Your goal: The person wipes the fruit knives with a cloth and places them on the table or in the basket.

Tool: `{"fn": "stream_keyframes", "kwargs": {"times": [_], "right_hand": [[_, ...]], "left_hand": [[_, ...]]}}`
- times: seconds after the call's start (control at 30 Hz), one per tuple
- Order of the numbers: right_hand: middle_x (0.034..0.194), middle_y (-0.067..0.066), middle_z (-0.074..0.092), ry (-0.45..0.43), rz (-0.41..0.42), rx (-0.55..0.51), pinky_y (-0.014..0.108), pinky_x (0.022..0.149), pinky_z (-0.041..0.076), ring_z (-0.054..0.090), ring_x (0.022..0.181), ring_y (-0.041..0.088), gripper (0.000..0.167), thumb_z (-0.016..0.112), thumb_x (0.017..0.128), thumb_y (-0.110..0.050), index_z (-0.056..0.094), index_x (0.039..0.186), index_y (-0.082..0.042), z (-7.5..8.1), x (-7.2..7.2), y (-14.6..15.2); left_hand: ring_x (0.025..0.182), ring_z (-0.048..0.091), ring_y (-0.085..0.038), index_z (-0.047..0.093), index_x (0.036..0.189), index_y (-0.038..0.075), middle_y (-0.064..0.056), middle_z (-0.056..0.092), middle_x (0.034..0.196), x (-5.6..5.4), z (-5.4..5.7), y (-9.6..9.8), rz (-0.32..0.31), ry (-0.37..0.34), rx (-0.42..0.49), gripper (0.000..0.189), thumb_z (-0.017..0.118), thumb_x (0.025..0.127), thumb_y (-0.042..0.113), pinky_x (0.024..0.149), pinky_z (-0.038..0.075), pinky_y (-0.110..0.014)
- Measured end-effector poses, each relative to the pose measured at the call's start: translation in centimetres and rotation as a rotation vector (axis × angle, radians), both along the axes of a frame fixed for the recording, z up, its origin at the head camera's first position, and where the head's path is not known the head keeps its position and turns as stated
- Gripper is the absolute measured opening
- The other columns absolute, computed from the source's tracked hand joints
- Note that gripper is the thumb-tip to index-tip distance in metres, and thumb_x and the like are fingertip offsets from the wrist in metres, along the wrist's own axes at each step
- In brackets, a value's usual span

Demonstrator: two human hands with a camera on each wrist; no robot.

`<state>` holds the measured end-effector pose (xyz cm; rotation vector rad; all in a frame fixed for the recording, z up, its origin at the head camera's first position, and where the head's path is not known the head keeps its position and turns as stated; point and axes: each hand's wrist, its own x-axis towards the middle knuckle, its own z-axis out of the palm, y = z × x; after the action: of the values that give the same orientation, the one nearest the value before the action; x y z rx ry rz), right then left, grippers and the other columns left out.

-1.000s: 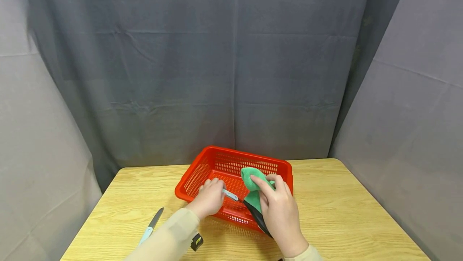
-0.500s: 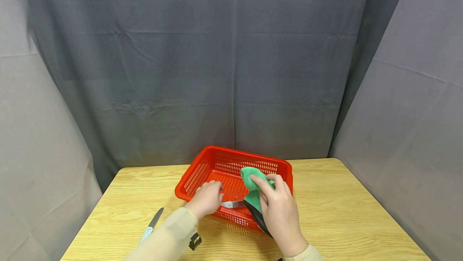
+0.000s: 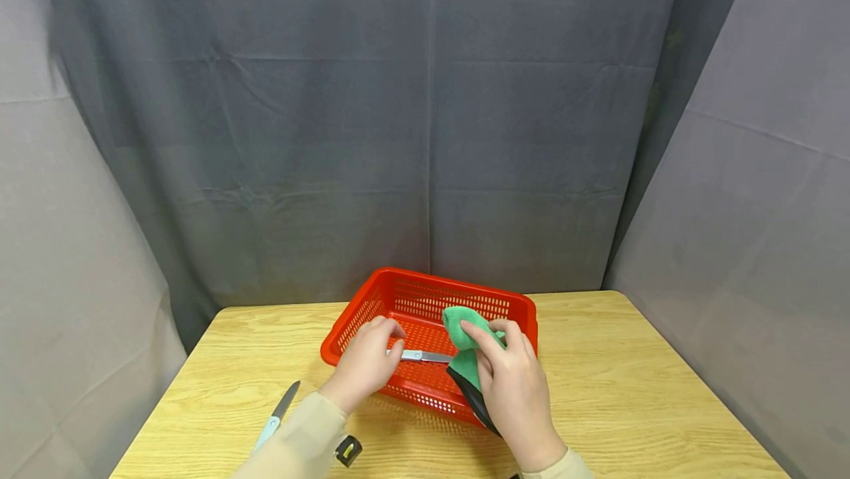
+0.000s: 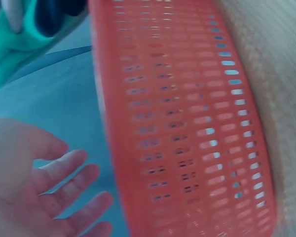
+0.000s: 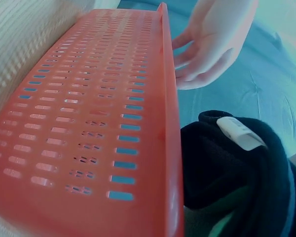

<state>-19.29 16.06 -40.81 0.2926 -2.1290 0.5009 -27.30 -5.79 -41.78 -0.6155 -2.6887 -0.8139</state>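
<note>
My left hand (image 3: 367, 362) hovers over the left end of the red basket (image 3: 425, 283), fingers relaxed and spread, with nothing held; its loose fingers show in the left wrist view too. Just right of its thumb is a knife (image 3: 434, 356) with a pale blue handle, lying inside the basket, its blade toward the right. My right hand (image 3: 514, 383) pinches a green cloth (image 3: 458, 324) with a black side over the basket's right part. The cloth hides the tip of that blade. In the right wrist view, the cloth's black side (image 5: 212, 168) and a white tag (image 5: 239, 132) show.
A second knife (image 3: 277, 414) with a pale blue handle lies on the wooden table (image 3: 631, 390), left of the basket and beside the left sleeve (image 3: 299, 438). Grey curtains (image 3: 319, 132) stand behind the table and on both sides.
My left hand has let go of the knife, which now lies in the basket. The hand has drawn back slightly left and its fingers have loosened. The right hand with the cloth stays still.
</note>
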Motion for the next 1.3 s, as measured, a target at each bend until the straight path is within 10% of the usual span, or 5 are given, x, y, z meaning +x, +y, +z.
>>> {"fn": "stream_keyframes", "kwargs": {"times": [0.83, 1.3], "right_hand": [[0.106, 0.011, 0.062, 0.000, -0.007, 0.007, 0.035, 0.059, 0.053, 0.059, 0.078, 0.024, 0.051, 0.078, 0.080, 0.007, 0.077, 0.119, -0.026, 0.3, 0.2, 0.1], [0.107, 0.011, 0.062, -0.014, 0.000, 0.015, 0.037, 0.060, 0.056, 0.062, 0.084, 0.026, 0.051, 0.081, 0.080, 0.005, 0.077, 0.120, -0.026, 0.4, 0.7, 0.5]], "left_hand": [[0.089, 0.062, -0.007, 0.069, 0.097, 0.023, 0.013, 0.064, 0.097, 5.0, 2.1, -3.8, 0.082, 0.033, 0.199, 0.011, 0.071, 0.095, 0.013, 0.079, 0.053, -0.032], [0.083, 0.059, -0.010, 0.067, 0.096, 0.018, 0.006, 0.063, 0.094, 6.7, 0.5, -7.4, 0.174, -0.046, 0.041, 0.008, 0.074, 0.093, 0.017, 0.076, 0.051, -0.034]]}}
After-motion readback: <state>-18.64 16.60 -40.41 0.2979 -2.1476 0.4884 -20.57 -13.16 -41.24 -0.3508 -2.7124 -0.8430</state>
